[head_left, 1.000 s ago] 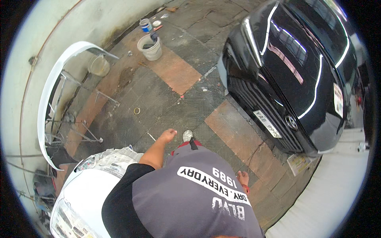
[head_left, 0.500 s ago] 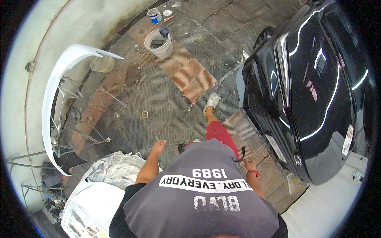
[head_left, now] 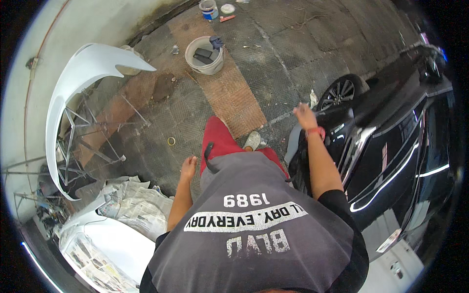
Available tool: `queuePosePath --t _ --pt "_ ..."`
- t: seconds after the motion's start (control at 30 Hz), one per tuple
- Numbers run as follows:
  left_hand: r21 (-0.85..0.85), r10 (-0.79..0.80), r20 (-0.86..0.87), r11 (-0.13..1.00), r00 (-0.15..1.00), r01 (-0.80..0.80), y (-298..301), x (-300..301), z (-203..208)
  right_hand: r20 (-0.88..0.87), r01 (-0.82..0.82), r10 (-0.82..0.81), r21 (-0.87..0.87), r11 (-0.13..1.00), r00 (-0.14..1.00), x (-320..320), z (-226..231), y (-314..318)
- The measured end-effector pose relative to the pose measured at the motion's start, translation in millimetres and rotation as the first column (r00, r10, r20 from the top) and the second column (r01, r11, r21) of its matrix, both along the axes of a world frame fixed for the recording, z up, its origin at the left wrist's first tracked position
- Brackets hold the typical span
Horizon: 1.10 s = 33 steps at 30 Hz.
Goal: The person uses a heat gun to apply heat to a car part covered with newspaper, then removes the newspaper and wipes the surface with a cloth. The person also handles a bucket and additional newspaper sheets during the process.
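My left hand [head_left: 188, 168] hangs at my left side, its fingers loosely bent and nothing visible in it. It is nearest to my red shorts [head_left: 218, 139] and the newspaper covering [head_left: 141, 207] on a white car panel [head_left: 115, 244]. Out in front on the right is my right hand [head_left: 306, 118], with a red band at its wrist. Its fingers are partly spread and appear to hold nothing. Beyond it stand the wheel [head_left: 339, 93] and glossy body of a black car [head_left: 391, 117]; the hand looks apart from both.
A white bucket [head_left: 205, 66] with dark items inside and a dark cloth on its rim stands ahead. Farther off is a blue-and-white paint can [head_left: 208, 10]. A white bumper [head_left: 61, 97] rests on metal stands [head_left: 97, 151] at left. A tape roll [head_left: 171, 141] lies on the floor.
I have stepped forward, and the bucket is closer to the view's top. My right hand has swung forward from beside my hip. The black car now shows its wheel and side.
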<state>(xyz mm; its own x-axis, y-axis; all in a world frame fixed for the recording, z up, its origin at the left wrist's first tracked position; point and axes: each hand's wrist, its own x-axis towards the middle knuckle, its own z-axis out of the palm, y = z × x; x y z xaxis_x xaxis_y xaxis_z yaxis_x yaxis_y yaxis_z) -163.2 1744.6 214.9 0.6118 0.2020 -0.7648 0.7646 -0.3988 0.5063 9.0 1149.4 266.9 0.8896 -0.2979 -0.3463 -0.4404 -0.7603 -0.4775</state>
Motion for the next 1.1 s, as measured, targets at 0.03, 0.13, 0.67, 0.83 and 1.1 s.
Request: queuePosePath --t 0.03,0.13,0.67,0.83,1.1 --pt "-0.006 0.006 0.024 1.0 1.0 -0.006 -5 15 -2 0.026 0.004 -0.004 0.023 1.0 1.0 51 17 4" --pt "-0.097 0.069 -0.001 0.993 0.998 -0.068 -8 63 -40 0.103 0.027 -0.039 0.119 0.993 0.994 154 20 20" --pt "-0.057 -0.214 -0.06 0.976 0.975 0.211 65 526 -123 -0.217 -0.343 0.362 0.122 0.932 0.907 458 -145 212" --pt "-0.117 0.059 -0.226 0.989 0.972 -0.087 30 612 -237 -0.276 -0.462 0.49 0.163 0.872 0.827 581 -249 283" --pt "-0.022 0.37 -0.423 0.909 0.827 -0.417 -12 630 -404 -0.272 -0.64 0.6 -0.083 0.764 0.752 670 -407 333"
